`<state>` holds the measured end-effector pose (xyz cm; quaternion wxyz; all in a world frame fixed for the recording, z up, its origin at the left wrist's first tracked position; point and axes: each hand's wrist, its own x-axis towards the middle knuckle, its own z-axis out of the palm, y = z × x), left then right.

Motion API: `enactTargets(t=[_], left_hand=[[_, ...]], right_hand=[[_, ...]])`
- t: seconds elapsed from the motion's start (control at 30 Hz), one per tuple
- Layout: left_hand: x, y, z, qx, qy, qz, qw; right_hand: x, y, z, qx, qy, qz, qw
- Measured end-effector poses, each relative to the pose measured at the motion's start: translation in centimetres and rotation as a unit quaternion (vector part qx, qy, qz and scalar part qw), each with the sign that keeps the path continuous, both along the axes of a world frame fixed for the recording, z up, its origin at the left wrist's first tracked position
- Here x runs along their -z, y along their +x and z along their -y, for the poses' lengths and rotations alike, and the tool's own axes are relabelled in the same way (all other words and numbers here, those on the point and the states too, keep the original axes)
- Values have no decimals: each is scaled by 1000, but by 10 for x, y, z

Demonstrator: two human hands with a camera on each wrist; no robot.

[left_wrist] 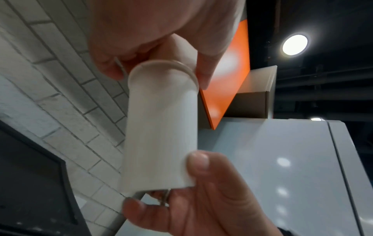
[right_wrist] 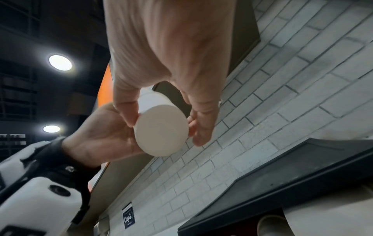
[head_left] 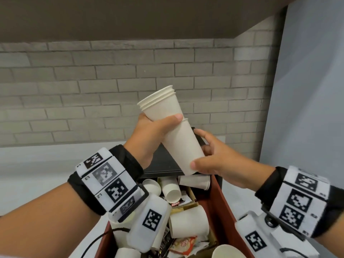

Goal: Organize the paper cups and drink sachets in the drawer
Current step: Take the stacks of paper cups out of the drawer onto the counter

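Observation:
I hold a tilted stack of white paper cups (head_left: 173, 135) above the drawer, rims pointing up and left. My left hand (head_left: 154, 127) grips the upper cups just below their three rims. The lowest cup (head_left: 186, 155) sheathes their bottoms, and my right hand (head_left: 206, 161) pinches it near its base, thumb in front. From the right wrist, the flat base of the cup (right_wrist: 161, 132) faces me between my fingers. In the left wrist view the stack (left_wrist: 161, 127) runs from one hand to the other. Below, the red-brown drawer (head_left: 219, 211) holds several loose cups (head_left: 188, 222) and drink sachets (head_left: 184, 244) in a jumble.
A black flat box (head_left: 163, 162) sits just behind the drawer, under the held cups. A grey brick wall (head_left: 111, 90) rises behind, with a dark shelf overhead. A pale panel (head_left: 307, 90) stands at the right. White counter surface (head_left: 37, 164) lies left of the drawer.

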<state>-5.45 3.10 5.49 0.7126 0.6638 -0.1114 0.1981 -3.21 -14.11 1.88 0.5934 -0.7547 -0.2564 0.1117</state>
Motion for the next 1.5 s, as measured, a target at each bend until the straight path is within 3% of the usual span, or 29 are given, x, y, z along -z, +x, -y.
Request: enactTargets(t=[0.2,0.33,0.43,0.6,0.77,0.97,1.2,1.4,1.5], left_hand=[[4,-3,17,92,46,-93,990],[15,-5,28,140,49,-144,978],[23,-6,33,186,115,-139,966],[39,-9,43,256,247,-173,918],[80,9,45,113,427,-241,864],[137,25,54,74,533,-291,791],[168,40,58,76,585,-327,738],[180,42,59,75,610,-337,713],[179,42,58,45,608,-331,720]], right_hand=[[9,2,-5,-30,119,-42,992],[7,0,-1,-59,144,-36,987],[8,6,10,-45,155,-35,986],[20,17,45,-14,133,-23,991],[53,66,96,116,93,-19,989],[137,118,145,263,43,-62,962],[201,167,176,312,14,-73,947],[218,182,179,336,-25,-89,937],[221,191,177,335,-34,-101,936]])
